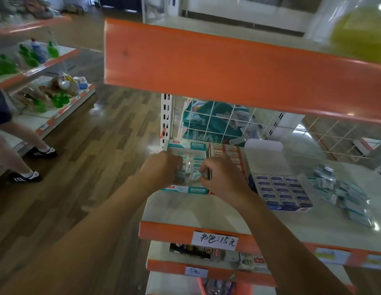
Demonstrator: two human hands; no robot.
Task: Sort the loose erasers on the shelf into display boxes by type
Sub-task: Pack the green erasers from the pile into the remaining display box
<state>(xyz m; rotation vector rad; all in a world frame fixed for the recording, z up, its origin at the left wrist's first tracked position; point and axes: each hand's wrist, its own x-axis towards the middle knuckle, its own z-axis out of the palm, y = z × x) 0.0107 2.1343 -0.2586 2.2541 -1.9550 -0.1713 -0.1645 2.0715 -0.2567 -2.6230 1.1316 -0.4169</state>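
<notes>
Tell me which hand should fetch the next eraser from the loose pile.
Likely the right hand: the pile of loose teal-and-white wrapped erasers lies on its side, beyond the blue cardboard display box; the left hand is farther off.

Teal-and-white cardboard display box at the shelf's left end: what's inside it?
Rows of small teal-wrapped erasers show in the middle. The left hand and right hand cover its sides, hiding the rest.

This is a small shop. The shelf (206,211) has an orange front strip with a handwritten price label (216,240), a display box (281,191) of erasers sits on it, and another rack (57,58) across the wooden floor (89,167) carries bagged goods (61,84).
</notes>
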